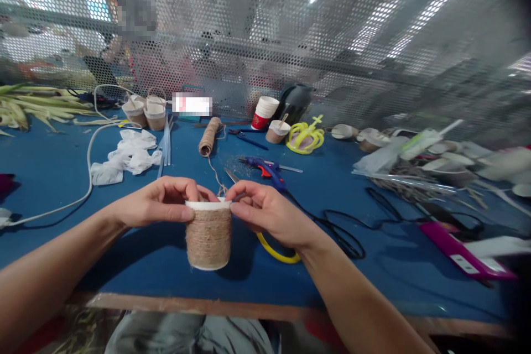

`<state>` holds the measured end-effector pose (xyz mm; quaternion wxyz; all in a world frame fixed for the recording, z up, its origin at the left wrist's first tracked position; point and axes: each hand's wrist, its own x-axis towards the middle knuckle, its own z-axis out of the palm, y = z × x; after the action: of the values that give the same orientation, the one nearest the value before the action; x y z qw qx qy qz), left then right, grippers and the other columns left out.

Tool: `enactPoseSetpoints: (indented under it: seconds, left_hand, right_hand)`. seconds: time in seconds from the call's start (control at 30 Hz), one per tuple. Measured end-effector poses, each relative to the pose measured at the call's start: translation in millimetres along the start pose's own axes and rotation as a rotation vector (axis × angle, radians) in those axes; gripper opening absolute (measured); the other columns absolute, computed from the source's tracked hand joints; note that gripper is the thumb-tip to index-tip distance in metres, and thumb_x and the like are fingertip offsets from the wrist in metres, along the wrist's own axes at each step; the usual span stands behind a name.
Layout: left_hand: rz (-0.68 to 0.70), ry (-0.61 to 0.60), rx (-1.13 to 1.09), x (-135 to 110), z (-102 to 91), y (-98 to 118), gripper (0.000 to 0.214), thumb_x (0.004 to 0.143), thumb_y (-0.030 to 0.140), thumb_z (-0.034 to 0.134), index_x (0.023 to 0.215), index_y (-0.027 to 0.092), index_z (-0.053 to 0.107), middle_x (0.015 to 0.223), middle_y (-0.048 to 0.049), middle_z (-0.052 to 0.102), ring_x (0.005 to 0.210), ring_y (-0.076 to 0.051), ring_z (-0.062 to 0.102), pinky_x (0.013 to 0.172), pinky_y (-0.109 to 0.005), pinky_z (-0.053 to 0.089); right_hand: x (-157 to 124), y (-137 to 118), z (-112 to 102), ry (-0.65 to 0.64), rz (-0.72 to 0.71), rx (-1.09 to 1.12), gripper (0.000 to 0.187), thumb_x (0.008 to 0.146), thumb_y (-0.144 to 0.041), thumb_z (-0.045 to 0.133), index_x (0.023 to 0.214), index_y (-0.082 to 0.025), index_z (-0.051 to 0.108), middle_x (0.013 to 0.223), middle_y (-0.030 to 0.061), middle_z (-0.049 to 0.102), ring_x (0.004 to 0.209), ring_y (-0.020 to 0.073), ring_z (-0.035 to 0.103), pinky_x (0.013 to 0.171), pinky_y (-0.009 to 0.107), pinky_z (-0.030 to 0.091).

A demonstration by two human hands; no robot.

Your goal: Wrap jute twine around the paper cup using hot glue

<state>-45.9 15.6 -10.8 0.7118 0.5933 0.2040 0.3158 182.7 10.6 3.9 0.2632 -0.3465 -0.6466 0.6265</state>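
The left hand (170, 202) and right hand (263, 210) both pinch the cup (208, 240) by its rim (209, 206), near the table's (286, 287) front edge; winding seems in hand, and next the twine (213, 168) probably needs guiding tightly along the bare rim.

Premises present as a craft workshop. The blue worktable (290, 293) carries a glue gun (269, 167), yellow-handled scissors (279, 256), long clear sticks (167, 141) and a roll of twine (210, 136). 1 twine-wrapped cup (208, 240) is at the front, 2 similar cups (155, 116) at the rear. A perforated screen (249, 38) backs the table.
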Motion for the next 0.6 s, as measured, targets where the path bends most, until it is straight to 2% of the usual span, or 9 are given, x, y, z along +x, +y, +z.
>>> enactPoseSetpoints:
  seconds: [0.17, 0.3, 0.43, 0.6]
  left_hand:
    - [0.091, -0.017, 0.197, 2.7, -5.1, 0.5, 0.009, 0.076, 0.024, 0.062, 0.074, 0.015, 0.059, 0.109, -0.0086, 0.061, 0.117, -0.026, 0.047, 0.097, -0.04, 0.036]
    - [0.092, 0.004, 0.424, 3.1, -8.8, 0.9, 0.007, 0.076, 0.02, 0.061, 0.08, 0.017, 0.057, 0.133, -0.0087, 0.045, 0.12, -0.027, 0.045, 0.096, -0.039, 0.038]
    - [0.156, 0.123, 0.738, 5.5, -4.1, -0.7, 0.037, 0.068, 0.021, 0.068, 0.102, 0.021, 0.054, 0.139, -0.01, 0.039, 0.126, -0.027, 0.037, 0.103, -0.042, 0.029]
    - [0.296, 0.231, 0.913, 11.4, 9.2, -7.5, 0.016, 0.07, 0.023, 0.065, 0.082, 0.017, 0.055, 0.127, -0.0131, 0.05, 0.125, -0.026, 0.036, 0.103, -0.046, 0.029]
  right_hand:
    - [-1.2, -3.2, -1.8, -0.021, -0.053, -0.039, 0.013, 0.082, -0.029, 0.056, 0.081, -0.018, 0.049, 0.059, -0.0083, 0.037, 0.047, 0.0043, 0.027, 0.041, 0.018, 0.02]
    - [-1.5, -3.7, -3.7, -0.008, -0.067, -0.115, 0.012, 0.083, -0.028, 0.055, 0.08, -0.018, 0.049, 0.061, -0.0076, 0.037, 0.05, 0.0052, 0.029, 0.044, 0.02, 0.022]
    - [0.3, -1.7, -4.0, 0.028, -0.069, -0.218, 0.009, 0.084, -0.026, 0.052, 0.08, -0.017, 0.049, 0.063, -0.0068, 0.038, 0.054, 0.0064, 0.032, 0.049, 0.02, 0.027]
    - [5.0, 0.7, 1.2, 0.077, -0.091, -0.353, 0.009, 0.084, -0.025, 0.05, 0.079, -0.017, 0.05, 0.066, -0.0049, 0.042, 0.059, 0.0081, 0.038, 0.056, 0.022, 0.032]
